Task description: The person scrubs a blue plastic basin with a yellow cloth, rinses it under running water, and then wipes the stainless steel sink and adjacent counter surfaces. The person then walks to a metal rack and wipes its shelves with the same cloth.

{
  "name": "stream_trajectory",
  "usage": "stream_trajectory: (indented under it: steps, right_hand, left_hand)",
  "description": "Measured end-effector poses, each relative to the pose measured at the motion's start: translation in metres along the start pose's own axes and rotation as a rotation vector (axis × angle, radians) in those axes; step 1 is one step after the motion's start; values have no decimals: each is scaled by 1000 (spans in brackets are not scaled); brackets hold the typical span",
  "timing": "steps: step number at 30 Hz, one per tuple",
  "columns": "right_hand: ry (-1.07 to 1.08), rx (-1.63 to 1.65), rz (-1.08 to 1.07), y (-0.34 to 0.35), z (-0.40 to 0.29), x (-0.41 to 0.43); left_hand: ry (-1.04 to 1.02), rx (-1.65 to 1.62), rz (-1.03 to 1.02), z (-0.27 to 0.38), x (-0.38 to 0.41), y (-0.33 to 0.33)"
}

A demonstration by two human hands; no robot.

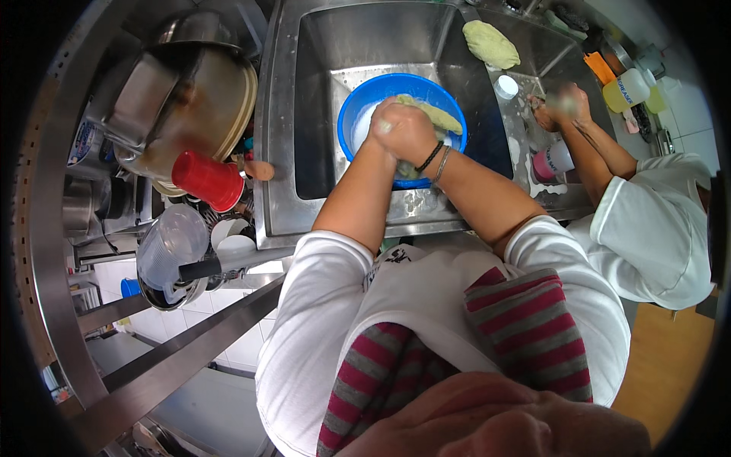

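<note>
My left hand (384,121) and my right hand (412,127) are pressed together over a round blue plastic basin (345,129). They close around a wet yellow-green cloth (438,116), part of which sticks out beyond my right hand. More of the cloth seems to hang below my right wrist. How the fingers lie on the cloth is partly hidden. White suds (361,127) show inside the basin, and a fleck of foam sits on my hands. The basin stands in a stainless steel sink (377,34).
A folded yellow-green cloth (491,44), a white cap (506,87) and a pink-filled bottle (553,162) lie right. A co-worker's hands (562,105) are beside them, near a degreaser jug (625,90). Left stand stacked metal pans (143,85), a red cup (207,180) and a knife (228,263).
</note>
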State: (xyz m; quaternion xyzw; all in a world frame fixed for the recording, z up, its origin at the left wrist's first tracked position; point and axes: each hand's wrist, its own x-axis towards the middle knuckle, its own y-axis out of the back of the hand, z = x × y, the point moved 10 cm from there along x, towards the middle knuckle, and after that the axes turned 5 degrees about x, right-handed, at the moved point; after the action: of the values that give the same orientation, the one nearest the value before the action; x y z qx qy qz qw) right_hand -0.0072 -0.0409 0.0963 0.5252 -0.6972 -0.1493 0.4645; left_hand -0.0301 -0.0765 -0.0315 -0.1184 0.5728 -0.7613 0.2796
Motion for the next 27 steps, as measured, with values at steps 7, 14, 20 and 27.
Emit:
stream_trajectory:
  steps: [7,14,20,27]
  right_hand:
    - [-324,110,315,32,88,10]
    - [-44,-57,155,-1,31,-2]
    - [137,-361,-62,41,96,48]
    - [-297,205,-200,25,133,40]
  left_hand:
    - [-4,69,288,-12,4,-8]
    - [-163,734,186,15,-15,-10]
    - [113,819,273,-13,-22,-50]
    - [43,887,181,10,-11,-31]
